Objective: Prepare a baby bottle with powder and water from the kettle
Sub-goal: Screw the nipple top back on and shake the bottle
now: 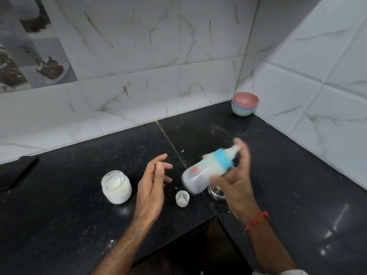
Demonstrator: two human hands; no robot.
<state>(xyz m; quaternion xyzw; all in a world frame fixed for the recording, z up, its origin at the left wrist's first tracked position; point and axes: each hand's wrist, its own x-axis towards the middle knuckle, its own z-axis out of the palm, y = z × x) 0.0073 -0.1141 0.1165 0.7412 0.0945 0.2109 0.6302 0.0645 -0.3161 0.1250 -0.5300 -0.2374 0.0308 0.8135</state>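
Bottle [208, 171] position is what matters here: it is in the air above the black counter [79, 195], gripped by the right hand [236, 175], whose fingers curl around the body and the blue collar. The picture is blurred there, so the exact finger places I cannot tell. The long axis of the bottle is tilted, with the teat toward 2 o'clock and the base toward 8 o'clock, and the inside looks milky. I judge this as the mixing step, with powder and water already in and the cap closed.

From the left hand [153, 185], the bottle base lies at about 3 o'clock, just beside, not touching. This hand is empty, with its fingers relaxed and a little apart, the palm turned to the bottle. It is the nearer free hand if the base needs support.

The powder jar [116, 187] stands open at 9 o'clock from the left hand, with a scoop inside. A small white cap [182, 198] lies on the counter below the bottle base. A shiny metal object [216, 192], perhaps the kettle, is mostly hidden under the right hand.
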